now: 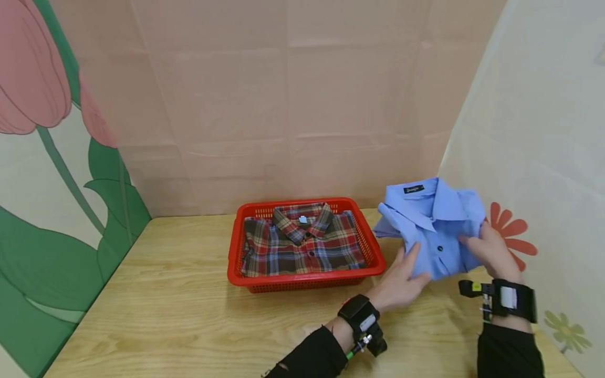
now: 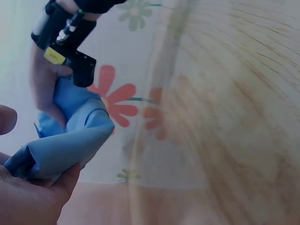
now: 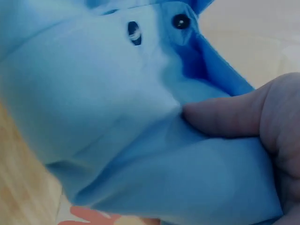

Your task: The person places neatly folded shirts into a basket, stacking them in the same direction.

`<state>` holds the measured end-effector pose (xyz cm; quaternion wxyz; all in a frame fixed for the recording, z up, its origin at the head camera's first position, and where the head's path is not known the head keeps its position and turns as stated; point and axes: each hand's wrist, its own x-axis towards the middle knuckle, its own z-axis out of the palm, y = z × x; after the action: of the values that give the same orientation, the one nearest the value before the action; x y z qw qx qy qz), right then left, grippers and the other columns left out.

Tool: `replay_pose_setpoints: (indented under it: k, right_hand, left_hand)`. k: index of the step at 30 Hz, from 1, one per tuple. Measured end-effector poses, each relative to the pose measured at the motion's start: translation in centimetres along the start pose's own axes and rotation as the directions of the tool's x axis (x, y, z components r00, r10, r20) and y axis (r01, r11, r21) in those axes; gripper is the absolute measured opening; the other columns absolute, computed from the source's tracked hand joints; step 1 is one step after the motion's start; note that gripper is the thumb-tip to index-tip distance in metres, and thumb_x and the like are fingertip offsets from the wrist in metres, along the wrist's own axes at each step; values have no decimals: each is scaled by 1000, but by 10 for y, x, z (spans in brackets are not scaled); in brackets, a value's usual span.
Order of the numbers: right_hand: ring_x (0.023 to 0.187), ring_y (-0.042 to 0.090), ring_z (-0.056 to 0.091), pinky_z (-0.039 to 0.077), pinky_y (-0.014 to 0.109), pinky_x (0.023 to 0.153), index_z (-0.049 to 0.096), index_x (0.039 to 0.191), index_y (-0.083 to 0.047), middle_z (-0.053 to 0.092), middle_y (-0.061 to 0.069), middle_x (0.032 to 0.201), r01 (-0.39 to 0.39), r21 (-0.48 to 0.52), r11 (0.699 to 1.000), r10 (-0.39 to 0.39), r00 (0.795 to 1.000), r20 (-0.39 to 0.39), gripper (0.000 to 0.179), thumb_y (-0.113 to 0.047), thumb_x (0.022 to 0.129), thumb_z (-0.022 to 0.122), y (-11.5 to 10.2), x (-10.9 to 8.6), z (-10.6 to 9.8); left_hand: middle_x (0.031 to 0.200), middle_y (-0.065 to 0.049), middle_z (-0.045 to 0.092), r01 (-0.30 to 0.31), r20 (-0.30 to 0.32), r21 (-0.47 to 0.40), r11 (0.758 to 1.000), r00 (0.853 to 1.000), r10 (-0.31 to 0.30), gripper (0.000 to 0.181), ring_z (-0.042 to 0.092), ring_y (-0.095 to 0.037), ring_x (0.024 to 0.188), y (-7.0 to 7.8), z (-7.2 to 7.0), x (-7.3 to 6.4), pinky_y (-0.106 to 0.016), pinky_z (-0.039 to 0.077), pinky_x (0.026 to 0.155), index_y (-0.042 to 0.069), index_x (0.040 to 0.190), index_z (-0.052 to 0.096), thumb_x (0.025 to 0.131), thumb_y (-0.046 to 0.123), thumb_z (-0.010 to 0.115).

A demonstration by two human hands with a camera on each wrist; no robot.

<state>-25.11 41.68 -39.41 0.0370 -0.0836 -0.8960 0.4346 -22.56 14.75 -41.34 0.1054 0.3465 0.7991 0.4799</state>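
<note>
A folded light-blue button-up shirt, collar up with a dark neck label, is held between both hands to the right of the basket. My left hand holds its lower left edge. In the left wrist view the blue cloth lies between the thumb and fingers of that hand. My right hand grips the right side, thumb on the front. Close up in the right wrist view, the right thumb presses into the cloth below a dark button; the other fingers are hidden behind.
A red plastic basket stands on the wooden table, left of the hands. Inside it lies a folded plaid shirt, collar at the back. A pink-beige sheet hangs behind, and a white flowered sheet borders the right side.
</note>
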Motion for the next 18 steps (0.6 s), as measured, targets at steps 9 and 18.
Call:
replay_pose_setpoints:
  k: [9, 18]
  right_hand:
    - [136, 63, 19, 21, 81, 98, -3, 159, -13, 11, 33, 158, 75, 110, 991, -68, 996, -66, 81, -40, 101, 48, -17, -4, 4]
    - [142, 56, 11, 15, 79, 103, 1, 159, -28, 6, 24, 162, 146, 214, 966, -128, 987, -92, 74, -36, 102, 47, -35, 1, 24]
  left_hand:
    - [164, 6, -10, -54, -80, -100, 994, 996, 46, 68, 5, -8, 150, 15, -14, -1, -34, 25, 120, 30, 158, 8, 102, 34, 47]
    - [164, 6, 6, -92, -352, -446, 890, 932, -80, 91, 19, -11, 147, 18, -32, 3, -40, 27, 118, 38, 156, -5, 95, 31, 61]
